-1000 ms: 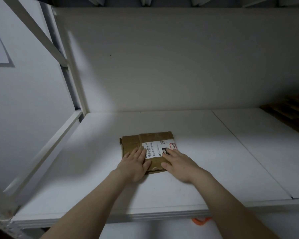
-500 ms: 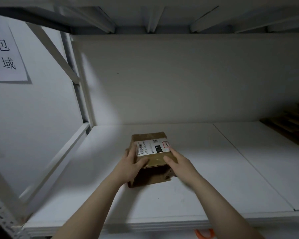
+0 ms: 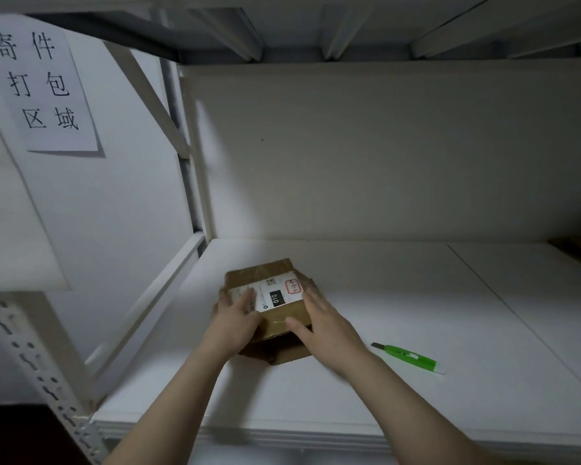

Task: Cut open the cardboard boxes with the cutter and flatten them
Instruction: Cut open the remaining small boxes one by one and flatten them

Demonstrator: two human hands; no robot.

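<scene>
L hand point(image 3: 235, 318) lies flat on the left part of the box point(image 3: 274, 318) top, fingers straight and spread a little, tips over the label's left end. R hand point(image 3: 324, 325) lies along the box's right edge, fingers straight, thumb laid across the top near the front; neither hand curls round anything, both just press on cardboard. The box is brown, taped, sagging at the front, and sits on the white shelf point(image 3: 416, 297) left of center, nearer the front lip than the back panel point(image 3: 383, 156).

The green cutter point(image 3: 408, 357) lies flat just right of the R wrist, apart from the box, dark tip toward the hands.

Room: bare board runs right past the cutter, w/ a seam point(image 3: 503, 303) between two boards. Left is tighter, w/ an upright post point(image 3: 198, 182) and a slanted brace point(image 3: 155, 102) by the shelf's left edge.

Writing: the label point(image 3: 275, 292) shows "010" in white on a black patch, a small QR code, and a red-bordered box (handwriting inside too small to read). A paper sign point(image 3: 44, 85) on the left wall reads 寄件打包区域.
</scene>
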